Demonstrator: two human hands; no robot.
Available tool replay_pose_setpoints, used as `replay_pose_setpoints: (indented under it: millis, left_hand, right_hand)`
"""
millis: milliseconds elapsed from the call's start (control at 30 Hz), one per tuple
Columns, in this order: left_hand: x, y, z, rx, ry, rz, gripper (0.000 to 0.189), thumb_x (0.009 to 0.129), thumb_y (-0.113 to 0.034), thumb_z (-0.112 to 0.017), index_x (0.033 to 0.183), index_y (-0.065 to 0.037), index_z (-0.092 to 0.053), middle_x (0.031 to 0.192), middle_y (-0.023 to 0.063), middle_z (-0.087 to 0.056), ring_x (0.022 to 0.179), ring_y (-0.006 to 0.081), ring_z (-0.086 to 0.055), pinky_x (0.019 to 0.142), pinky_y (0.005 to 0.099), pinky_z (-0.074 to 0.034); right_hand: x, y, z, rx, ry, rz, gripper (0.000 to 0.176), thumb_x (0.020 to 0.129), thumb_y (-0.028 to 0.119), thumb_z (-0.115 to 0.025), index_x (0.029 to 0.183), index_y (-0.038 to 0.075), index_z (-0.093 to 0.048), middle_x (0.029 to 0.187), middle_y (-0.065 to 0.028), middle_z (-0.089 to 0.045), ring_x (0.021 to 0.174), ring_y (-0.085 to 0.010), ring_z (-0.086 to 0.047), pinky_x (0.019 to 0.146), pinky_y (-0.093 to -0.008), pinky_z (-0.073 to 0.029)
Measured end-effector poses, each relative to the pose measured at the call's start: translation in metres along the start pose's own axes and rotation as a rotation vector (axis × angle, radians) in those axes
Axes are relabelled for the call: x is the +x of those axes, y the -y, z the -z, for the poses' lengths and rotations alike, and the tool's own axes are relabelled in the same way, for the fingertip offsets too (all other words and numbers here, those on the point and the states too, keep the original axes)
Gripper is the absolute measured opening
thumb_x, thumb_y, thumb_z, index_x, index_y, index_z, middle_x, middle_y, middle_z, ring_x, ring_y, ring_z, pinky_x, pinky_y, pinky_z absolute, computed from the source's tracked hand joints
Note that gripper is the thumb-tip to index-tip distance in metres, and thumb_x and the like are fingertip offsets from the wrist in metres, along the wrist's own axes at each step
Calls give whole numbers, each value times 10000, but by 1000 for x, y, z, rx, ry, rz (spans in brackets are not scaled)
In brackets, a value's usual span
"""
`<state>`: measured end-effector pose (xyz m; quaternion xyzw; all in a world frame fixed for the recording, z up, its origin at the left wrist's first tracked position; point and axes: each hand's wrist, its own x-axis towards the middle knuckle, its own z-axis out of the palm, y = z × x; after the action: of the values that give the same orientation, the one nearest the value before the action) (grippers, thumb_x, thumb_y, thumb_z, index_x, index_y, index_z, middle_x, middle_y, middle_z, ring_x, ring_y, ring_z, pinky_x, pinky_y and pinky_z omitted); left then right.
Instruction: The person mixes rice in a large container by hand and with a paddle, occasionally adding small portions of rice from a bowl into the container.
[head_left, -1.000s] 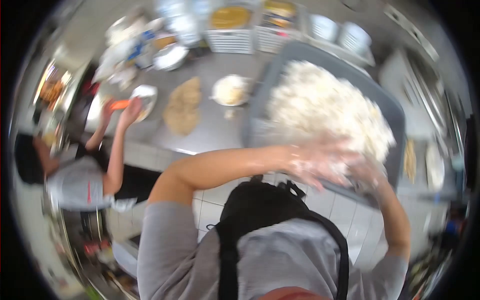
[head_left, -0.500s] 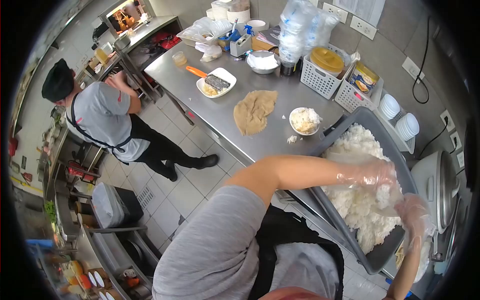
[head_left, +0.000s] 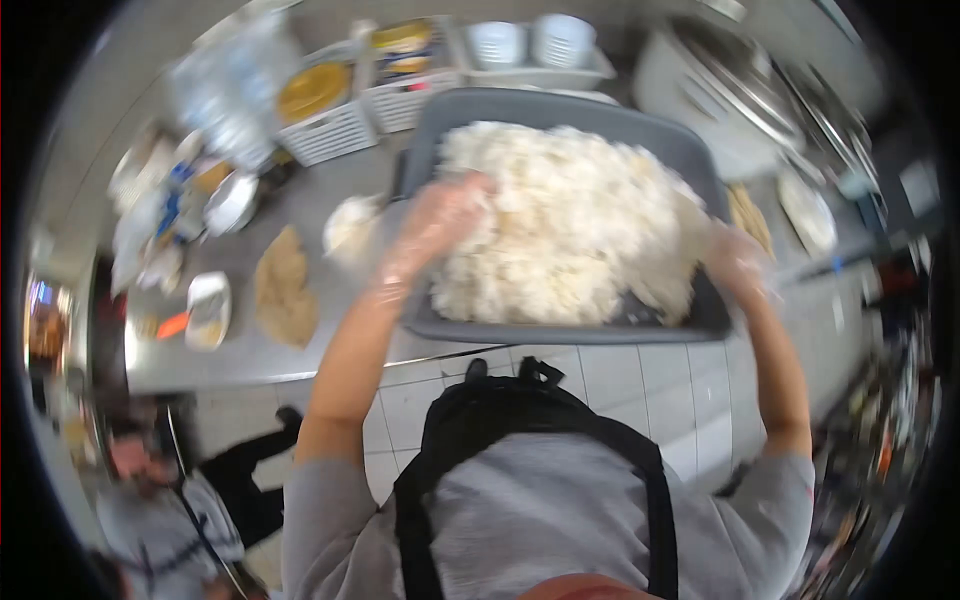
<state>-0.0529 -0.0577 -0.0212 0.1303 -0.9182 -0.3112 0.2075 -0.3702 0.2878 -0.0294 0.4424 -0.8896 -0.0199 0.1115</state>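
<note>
White rice is heaped in a large dark grey tub on the steel counter. My left hand, in a clear plastic glove, touches the rice at the tub's left side; its fingertips are blurred against the rice. Over the right side of the tub is my right hand, also gloved and smeared by motion, next to the rice's right edge; its fingers cannot be made out. A small white bowl of rice stands left of the tub, near my left forearm.
A brown cloth and a white dish with an orange-handled tool lie at the left. White baskets line the back. A large cooker stands at the back right. Another person is at the lower left.
The view has swung right and now faces the tub. My hands, close together over the tub's near end before, are now apart at its two sides.
</note>
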Motion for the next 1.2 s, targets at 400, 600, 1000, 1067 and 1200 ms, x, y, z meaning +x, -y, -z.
replay_pose_setpoints:
  millis: [400,600,1000,1067,1200]
  left_hand:
    - [12,-26,9,252,-49,-165,755,594,-433,-817,1276,-260,-544,1468,162,-315,1281,424,-365,1061,457,-320]
    - [2,-4,-3,440,1,-232,694,667,-467,-751,1297,-279,-531,1492,149,-279,1294,424,-357,1076,472,-303]
    - [11,9,7,39,96,-4,982,654,-412,-771,1455,-166,-259,1484,208,-257,1347,401,-280,1103,431,-272]
    - [15,9,5,-13,52,-86,1045,641,-419,-781,1467,-112,-218,1485,219,-249,1397,376,-170,1132,452,-200]
    - [11,6,3,-51,-2,-54,1133,599,-588,-761,1471,-120,-210,1492,287,-142,1393,421,-138,1124,470,-188]
  right_hand:
    - [25,212,147,28,532,23,222,880,101,-484,1072,12,-549,880,-144,-652,859,-238,-647,688,-355,-545]
    - [57,182,141,-208,138,520,203,923,196,-456,1030,104,-602,910,-83,-676,836,-245,-660,677,-365,-548]
    - [86,58,20,10,87,-180,295,895,281,-418,797,82,-613,825,-173,-615,817,-358,-594,735,-421,-470]
    - [90,33,-27,-6,-74,19,210,899,219,-456,825,74,-589,722,-81,-561,696,-263,-572,624,-376,-468]
    - [112,37,-54,-193,-13,158,198,904,179,-447,957,58,-596,736,-89,-604,654,-269,-595,581,-383,-472]
